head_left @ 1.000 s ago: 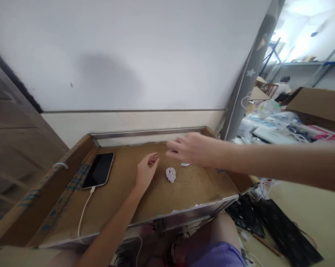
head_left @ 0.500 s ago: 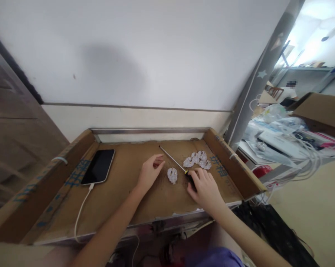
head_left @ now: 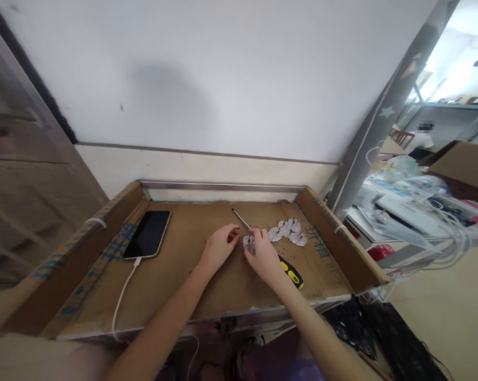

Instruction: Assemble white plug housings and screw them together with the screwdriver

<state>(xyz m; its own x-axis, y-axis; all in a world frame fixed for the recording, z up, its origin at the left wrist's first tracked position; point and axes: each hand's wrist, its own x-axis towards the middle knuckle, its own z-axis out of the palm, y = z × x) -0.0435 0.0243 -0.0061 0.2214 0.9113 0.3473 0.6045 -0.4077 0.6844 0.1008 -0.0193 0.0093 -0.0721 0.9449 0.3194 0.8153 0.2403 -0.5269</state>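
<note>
My right hand (head_left: 264, 256) has its fingers around a clear plastic piece (head_left: 248, 242), partly hidden by them. Just left of it, my left hand (head_left: 221, 246) is closed with the fingertips together; what they may pinch is too small to make out. A screwdriver lies under my right hand, its thin shaft (head_left: 242, 219) pointing away and its black and yellow handle (head_left: 291, 272) showing beside the wrist. Several more clear plastic pieces (head_left: 285, 228) with metal prongs lie in a cluster to the right. All of this rests on a cardboard-lined table (head_left: 199, 217).
A phone (head_left: 148, 234) with a white cable (head_left: 122, 301) lies on the left. Cardboard walls (head_left: 344, 241) edge the table at both sides, and a white wall (head_left: 239, 90) stands behind. At right, a side table holds bags and cables (head_left: 453, 248). A person (head_left: 423, 138) sits far behind.
My right hand has let go of the screwdriver handle and moved left onto the single clear plastic piece. My left hand stays close by. The view has shifted slightly.
</note>
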